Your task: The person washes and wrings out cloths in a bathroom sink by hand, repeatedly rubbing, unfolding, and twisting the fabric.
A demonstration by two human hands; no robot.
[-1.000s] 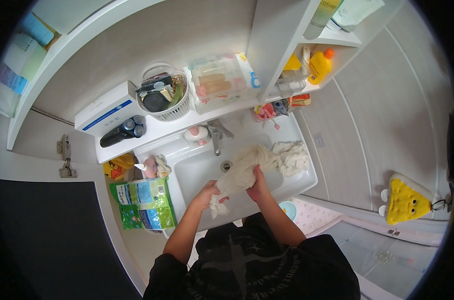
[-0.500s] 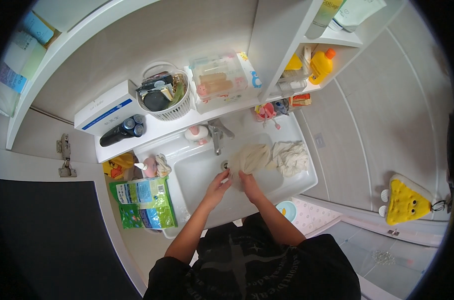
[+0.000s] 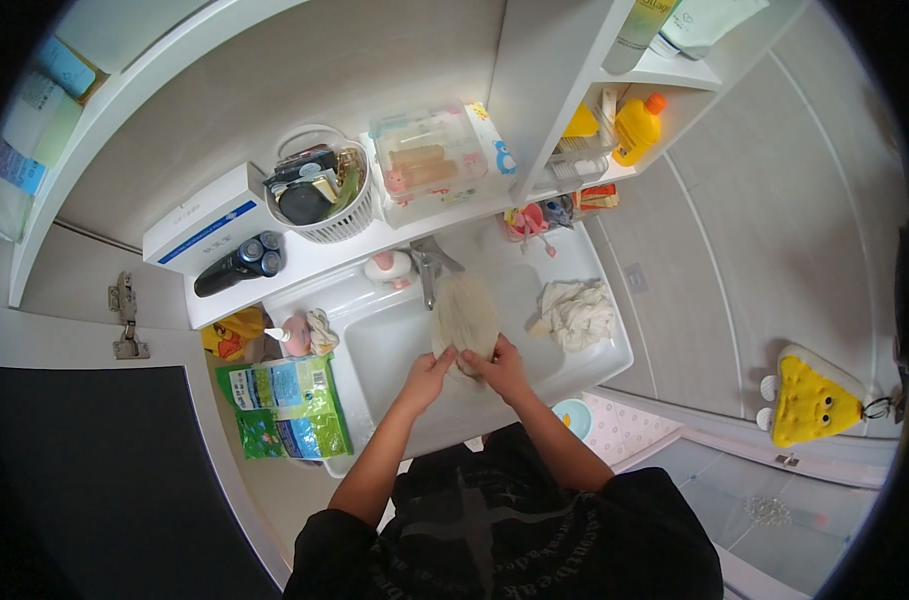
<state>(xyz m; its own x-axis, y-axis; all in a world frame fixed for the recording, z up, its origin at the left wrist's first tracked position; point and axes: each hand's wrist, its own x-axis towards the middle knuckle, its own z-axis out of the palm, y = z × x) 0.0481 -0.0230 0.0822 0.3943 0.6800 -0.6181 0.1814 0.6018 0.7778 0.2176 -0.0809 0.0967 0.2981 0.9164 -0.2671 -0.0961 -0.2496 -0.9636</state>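
Over the white sink, a cream-coloured cloth hangs stretched between my two hands, its far part beside the silver faucet. My left hand pinches its near edge on the left. On the right, my right hand grips the same edge with the thumb on top. The hands are close together. A crumpled white cloth lies on the sink's right ledge, with a small beige block, perhaps soap, beside it.
Behind the sink, a shelf holds a white basket, a black electric shaver and a clear plastic box. A green package and a pink pump bottle stand left. An open cabinet door fills the lower left.
The cream cloth has moved left, off the right ledge area, and now hangs between both hands near the faucet. The beige block shows now.
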